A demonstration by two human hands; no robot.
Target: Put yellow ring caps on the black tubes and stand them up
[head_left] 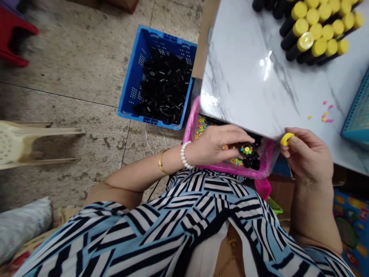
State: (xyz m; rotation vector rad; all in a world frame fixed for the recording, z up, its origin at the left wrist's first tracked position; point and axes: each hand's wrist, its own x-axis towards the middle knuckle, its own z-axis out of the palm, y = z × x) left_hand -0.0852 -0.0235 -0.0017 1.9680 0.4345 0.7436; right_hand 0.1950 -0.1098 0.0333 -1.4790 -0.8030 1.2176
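Note:
My left hand (217, 144), with a pearl bracelet at the wrist, grips a round black container (247, 149) filled with small coloured beads. It is over a pink basin (188, 129) lined with clear plastic. Small multicoloured beads (201, 127) and several black containers (255, 163) lie in the basin. To the right, near the table's front edge, my right hand (308, 152) pinches a yellow cap (287, 139) between thumb and fingers. The cap and the black container are apart.
Black tubes with yellow caps (316, 30) stand on the white marbled table (245, 69). Loose pink and yellow beads (327, 117) lie near a teal basket (357, 115). A blue crate (127, 92) of black parts sits on the floor, with a cream stool (17, 144) at left.

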